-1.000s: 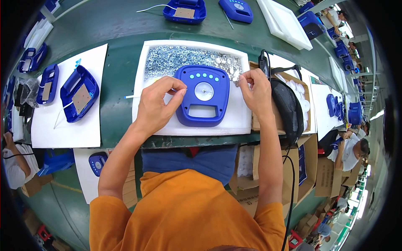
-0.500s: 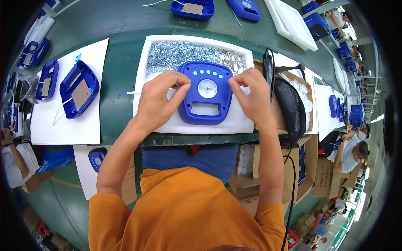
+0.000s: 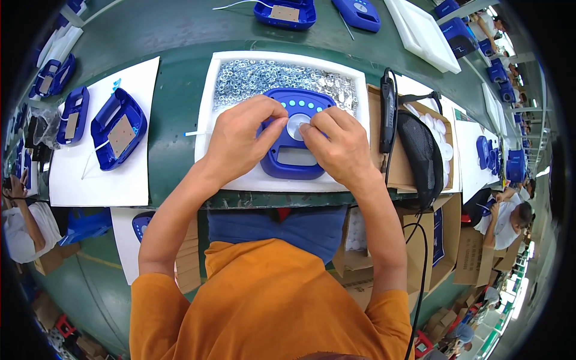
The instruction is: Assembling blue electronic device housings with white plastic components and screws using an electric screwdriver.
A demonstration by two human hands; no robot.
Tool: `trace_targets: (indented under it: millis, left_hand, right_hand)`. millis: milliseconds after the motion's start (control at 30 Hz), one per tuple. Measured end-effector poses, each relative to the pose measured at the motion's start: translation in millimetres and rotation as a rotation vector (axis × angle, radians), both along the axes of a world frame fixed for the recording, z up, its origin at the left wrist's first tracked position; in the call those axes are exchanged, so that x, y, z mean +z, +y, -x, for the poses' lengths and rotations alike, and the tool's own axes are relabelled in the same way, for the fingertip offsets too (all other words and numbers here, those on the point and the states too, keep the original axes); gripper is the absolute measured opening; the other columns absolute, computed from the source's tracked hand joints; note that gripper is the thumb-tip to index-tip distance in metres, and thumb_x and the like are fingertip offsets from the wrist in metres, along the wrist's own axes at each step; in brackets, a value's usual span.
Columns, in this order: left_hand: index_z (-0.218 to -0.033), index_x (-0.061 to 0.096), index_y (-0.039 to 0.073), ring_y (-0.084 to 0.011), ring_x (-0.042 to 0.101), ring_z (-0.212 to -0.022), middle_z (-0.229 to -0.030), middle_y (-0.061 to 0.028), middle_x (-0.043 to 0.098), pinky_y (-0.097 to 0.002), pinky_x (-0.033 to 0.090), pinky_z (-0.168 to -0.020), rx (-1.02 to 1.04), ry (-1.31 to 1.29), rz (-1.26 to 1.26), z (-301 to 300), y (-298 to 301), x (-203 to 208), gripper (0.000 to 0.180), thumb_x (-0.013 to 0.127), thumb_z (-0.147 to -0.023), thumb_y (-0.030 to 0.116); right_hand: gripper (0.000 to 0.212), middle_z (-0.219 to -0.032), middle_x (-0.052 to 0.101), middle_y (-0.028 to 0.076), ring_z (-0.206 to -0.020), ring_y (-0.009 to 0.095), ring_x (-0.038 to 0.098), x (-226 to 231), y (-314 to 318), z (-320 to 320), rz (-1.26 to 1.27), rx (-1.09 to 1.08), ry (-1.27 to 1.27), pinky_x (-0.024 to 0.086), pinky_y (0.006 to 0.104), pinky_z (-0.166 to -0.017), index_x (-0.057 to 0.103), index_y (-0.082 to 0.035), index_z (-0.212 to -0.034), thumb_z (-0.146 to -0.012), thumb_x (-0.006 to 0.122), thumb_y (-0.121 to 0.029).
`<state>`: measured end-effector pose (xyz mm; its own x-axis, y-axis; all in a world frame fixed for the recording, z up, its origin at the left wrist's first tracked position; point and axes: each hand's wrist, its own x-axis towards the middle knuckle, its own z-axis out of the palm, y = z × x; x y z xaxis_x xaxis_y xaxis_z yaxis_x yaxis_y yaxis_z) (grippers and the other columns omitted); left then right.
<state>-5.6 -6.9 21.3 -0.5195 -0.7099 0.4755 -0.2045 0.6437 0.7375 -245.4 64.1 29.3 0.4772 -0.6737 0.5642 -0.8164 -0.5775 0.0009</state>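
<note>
A blue plastic housing [image 3: 294, 171] with light-blue dots along its top and a slot-shaped opening lies flat on a white foam tray [image 3: 206, 108]. Set in its middle is a clear round disc [image 3: 294, 129]. My left hand [image 3: 245, 143] is over the housing's left side, thumb and forefinger pinched together at the disc's edge; whatever they pinch is too small to name. My right hand [image 3: 341, 147] reaches over from the right, its fingers closed at the disc's centre. Its fingertips hide what they grip, if anything. Small metal nuts or washers [image 3: 258, 81] fill the tray's far part.
On the right, a black electric screwdriver [image 3: 388, 114] stands beside a black mesh bag [image 3: 419, 153] and a cardboard box of white discs [image 3: 447, 150]. Open blue housings [image 3: 119, 131] lie on white sheeting at left. People work at both sides.
My right hand has moved left and inward, from beside the housing's right edge to the disc's centre. My left hand stays pinched, a little further over the housing.
</note>
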Motion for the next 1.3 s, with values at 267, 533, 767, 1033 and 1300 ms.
trace_targets:
  millis: [267, 533, 767, 1033, 1300]
  left_hand:
    - [-0.104, 0.074, 0.005, -0.0312, 0.078, -0.095, -0.108, -0.0095, 0.08, -0.0416, 0.063, -0.08, -0.101, -0.218, 0.402, 29, -8, -6, 0.011, 0.082, -0.096, 0.007]
    - [-0.105, 0.077, 0.006, -0.029, 0.079, -0.105, -0.116, -0.0071, 0.081, -0.0432, 0.064, -0.089, -0.139, -0.371, 0.626, 25, -4, -2, 0.019, 0.083, -0.087, 0.008]
    - [-0.116, 0.085, 0.01, -0.0354, 0.073, -0.135, -0.135, -0.0103, 0.079, -0.0485, 0.061, -0.11, -0.086, -0.356, 0.436, 4, -6, 3, 0.028, 0.09, -0.092, 0.023]
    - [-0.131, 0.084, 0.013, -0.0419, 0.054, -0.158, -0.158, -0.0135, 0.068, -0.0591, 0.046, -0.128, -0.14, -0.482, 0.366, -8, 2, -2, 0.047, 0.089, -0.094, 0.043]
    - [-0.142, 0.079, 0.018, -0.0452, 0.052, -0.159, -0.164, -0.0157, 0.064, -0.0602, 0.044, -0.129, -0.074, -0.44, 0.302, -6, 7, -14, 0.055, 0.082, -0.099, 0.052]
  right_hand:
    - [0.019, -0.089, 0.071, 0.003, -0.081, 0.024, 0.07, 11, 29, 19, 0.018, -0.189, -0.223, 0.056, 0.0388, -0.063, 0.084, -0.009, -0.104, -0.086, 0.091, -0.005]
    - [0.016, -0.088, 0.07, 0.004, -0.079, 0.023, 0.07, 9, 48, 23, -0.005, -0.175, -0.263, 0.055, 0.0377, -0.061, 0.083, -0.007, -0.101, -0.087, 0.092, -0.007]
    - [0.021, -0.095, 0.074, 0.005, -0.086, 0.025, 0.073, 4, 51, 15, -0.066, -0.178, -0.327, 0.058, 0.0388, -0.067, 0.084, -0.007, -0.106, -0.086, 0.091, -0.007]
    - [0.041, -0.131, 0.077, 0.009, -0.116, 0.03, 0.07, -3, 55, -17, -0.224, -0.17, -0.18, 0.057, 0.0442, -0.097, 0.08, -0.004, -0.124, -0.091, 0.09, -0.026]
    - [0.049, -0.138, 0.076, 0.014, -0.121, 0.032, 0.069, -9, 62, -29, -0.214, -0.277, -0.086, 0.055, 0.0477, -0.102, 0.079, -0.002, -0.129, -0.097, 0.085, -0.038]
